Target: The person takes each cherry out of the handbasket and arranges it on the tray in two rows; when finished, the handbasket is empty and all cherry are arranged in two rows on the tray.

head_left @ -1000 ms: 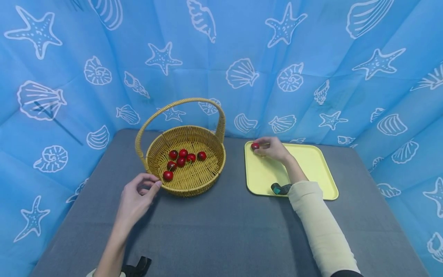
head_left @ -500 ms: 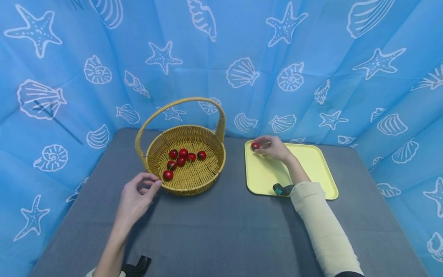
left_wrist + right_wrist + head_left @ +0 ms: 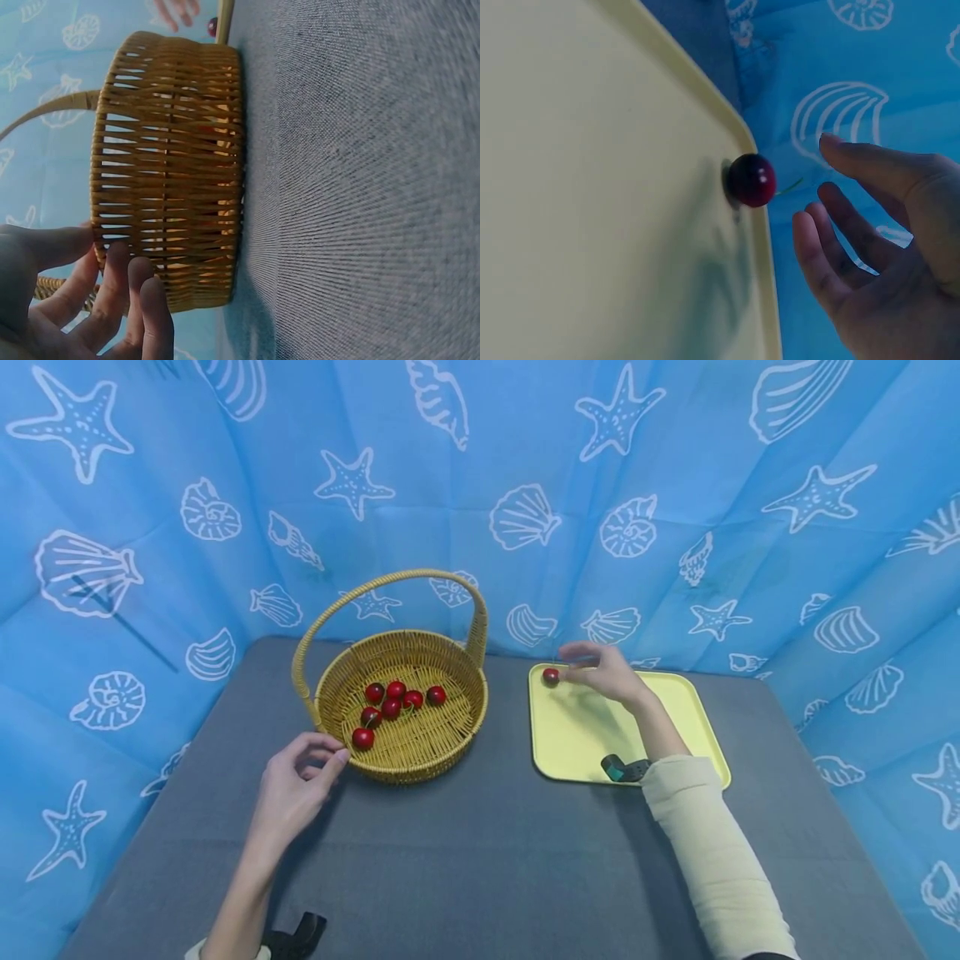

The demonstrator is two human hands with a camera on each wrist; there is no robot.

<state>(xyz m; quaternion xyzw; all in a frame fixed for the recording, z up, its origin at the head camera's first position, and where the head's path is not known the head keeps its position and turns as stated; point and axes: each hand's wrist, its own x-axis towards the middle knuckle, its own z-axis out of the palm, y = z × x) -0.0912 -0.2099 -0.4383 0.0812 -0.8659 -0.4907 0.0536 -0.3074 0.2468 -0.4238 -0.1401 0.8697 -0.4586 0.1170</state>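
Observation:
A round wicker basket (image 3: 408, 772) with a tall arched handle stands on the left of the table. Several dark red cherries (image 3: 392, 708) lie inside, mostly toward its left. My left hand (image 3: 296, 785) pinches the near left part of the rim between thumb and fingers; the left wrist view shows the thumb on one side and fingertips against the weave. One cherry (image 3: 751, 181) with a short green stem rests in a corner of the yellow tray (image 3: 577, 752). Just off it, my right hand (image 3: 603, 675) hovers with fingers parted and nothing between them.
Grey cloth (image 3: 465, 860) covers the table. A blue curtain (image 3: 495, 468) with white shell and starfish prints hangs right behind the basket and tray. Black wrist straps (image 3: 626, 769) sit at both wrists, the right one over the tray's near edge.
My right hand has let go of the cherry and drawn up and to the right, leaving it in the tray's far left corner. The left hand keeps its place on the basket rim.

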